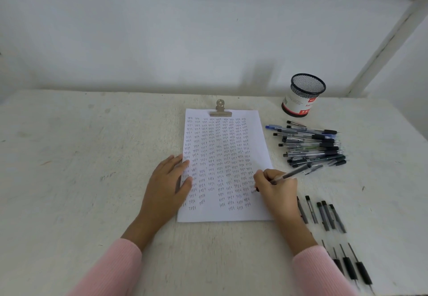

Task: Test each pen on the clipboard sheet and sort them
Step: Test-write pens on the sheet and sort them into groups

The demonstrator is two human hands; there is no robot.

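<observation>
Pens (323,216) are laid five in a row right of the right hand (278,191), in whose curled fingers one held pen (291,174) is gripped; one sheet (257,133) is pressed under the flat left hand (166,184).

Near pens (349,270) blurred, cup label (297,102) unreadable

Her left hand (170,181) lies flat with fingers straight, while her right hand (276,188) curls in a writing grip, both arms in pink sleeves (108,270).
</observation>
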